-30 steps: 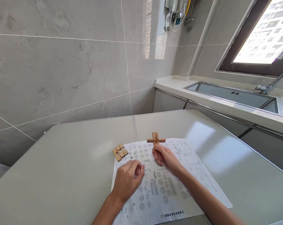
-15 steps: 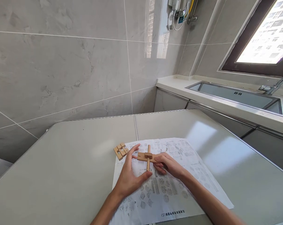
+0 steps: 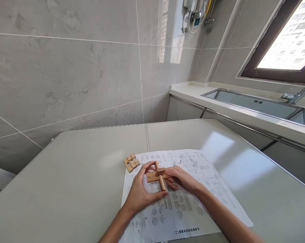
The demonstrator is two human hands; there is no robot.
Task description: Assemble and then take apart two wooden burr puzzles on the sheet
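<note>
Above the printed sheet (image 3: 203,209), both hands share a small cross-shaped assembly of wooden puzzle pieces. My right hand (image 3: 182,179) pinches the right end of its flat wooden bar (image 3: 151,177). A round wooden rod (image 3: 162,184) crosses that bar, and a short wooden block (image 3: 160,171) sits on top at the crossing. My left hand (image 3: 139,190) curls around the rod, index finger at its far end and thumb at its near end. Left of the sheet's far corner, several more joined wooden puzzle pieces (image 3: 128,166) lie on the table. My fingers partly cover the bar's right end.
The sheet carries many small puzzle drawings and lies on a pale table (image 3: 79,189) with a seam. A tiled wall (image 3: 66,77) stands behind. To the right are a counter with a sink (image 3: 258,104), a faucet (image 3: 294,97) and a window (image 3: 286,37).
The rod has tilted, its far end leaning left and its near end swinging right. My left index finger has moved onto the far end, and the thumb has followed the near end.
</note>
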